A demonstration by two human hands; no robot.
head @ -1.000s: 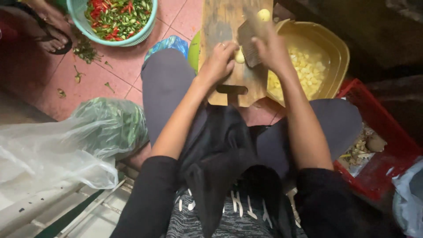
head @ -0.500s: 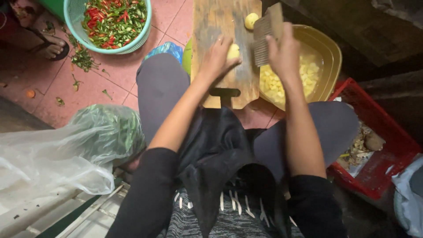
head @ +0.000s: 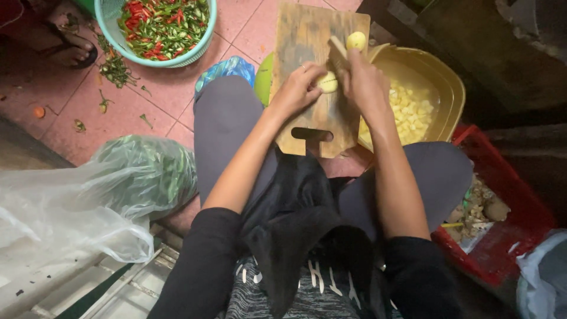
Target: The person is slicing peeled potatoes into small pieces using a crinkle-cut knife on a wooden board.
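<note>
left hand (head: 298,88) pinches pale round potato (head: 328,82); right hand (head: 365,80) grips knife (head: 338,48) | worn wooden board (head: 307,41)

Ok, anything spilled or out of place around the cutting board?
Yes: green stems and chilli scraps lie scattered on the pink tiled floor beside the teal plastic basket. The wooden cutting board sits tilted across the knees and the yellow bowl.

Teal basket (head: 109,26) of chopped chillies, clear plastic bag (head: 88,201) of greens, red crate (head: 508,236).
</note>
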